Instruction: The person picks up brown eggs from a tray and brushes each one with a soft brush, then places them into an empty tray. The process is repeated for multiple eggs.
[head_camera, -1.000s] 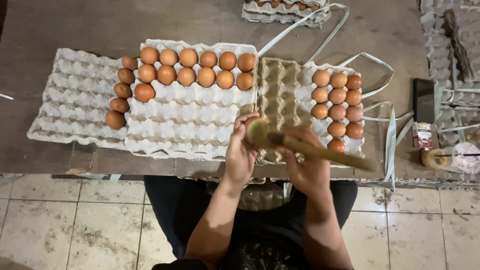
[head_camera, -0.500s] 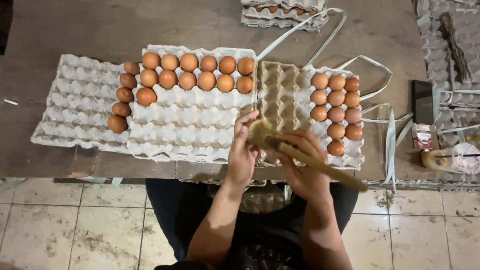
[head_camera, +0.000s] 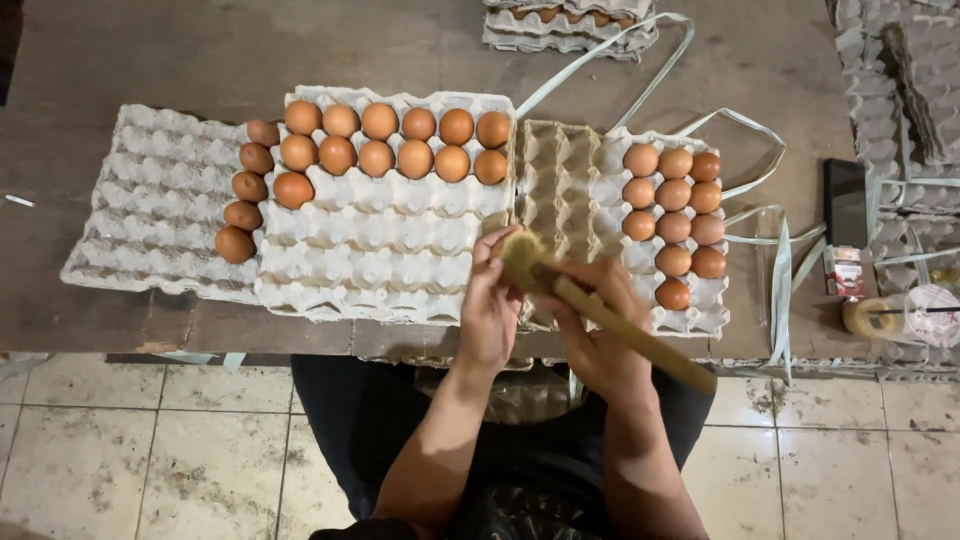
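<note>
Head view: right hand (head_camera: 600, 335) is gripping a wooden-handled brush (head_camera: 600, 310) mid-handle, bristle head up by the left hand (head_camera: 490, 305), which is curling shut around sth small, prob an egg but mostly hidden, just over the table's (head_camera: 150, 50) near edge. Egg would be light, smooth & fragile, so cradling w/ fingertips round its sides looks best; brush handle is stiff, easy to hold. Around them are sitting a white egg tray (head_camera: 380, 250) part-filled w/ brown eggs (head_camera: 400, 145), a grey tray (head_camera: 150, 210) to its left, another tray w/ eggs (head_camera: 675, 205) on the right.
</note>
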